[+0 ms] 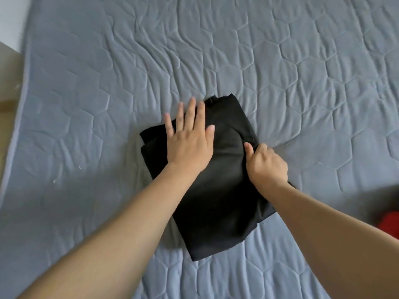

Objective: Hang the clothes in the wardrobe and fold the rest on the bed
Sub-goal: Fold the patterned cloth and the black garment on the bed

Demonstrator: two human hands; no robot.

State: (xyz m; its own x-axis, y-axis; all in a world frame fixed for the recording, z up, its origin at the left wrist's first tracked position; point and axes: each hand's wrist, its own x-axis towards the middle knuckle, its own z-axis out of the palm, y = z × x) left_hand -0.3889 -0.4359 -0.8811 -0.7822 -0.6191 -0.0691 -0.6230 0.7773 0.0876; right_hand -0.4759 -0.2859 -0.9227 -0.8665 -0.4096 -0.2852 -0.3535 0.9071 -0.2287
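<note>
One folded black garment [216,186] is lying on the bed [302,72], the left hand [190,139] pressing it with fingers spread, the right hand [266,164] pinching its edge, one red item [389,223] lying apart.

left hand [190,141] flat on black garment [218,190] | right hand [266,164] pinches edge | bed [302,72]

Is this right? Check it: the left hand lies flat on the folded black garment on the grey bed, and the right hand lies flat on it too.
Not quite. The head view shows the left hand flat on the folded black garment on the grey bed, but the right hand does not lie flat: its fingers curl round the garment's right edge and grip it.
</note>
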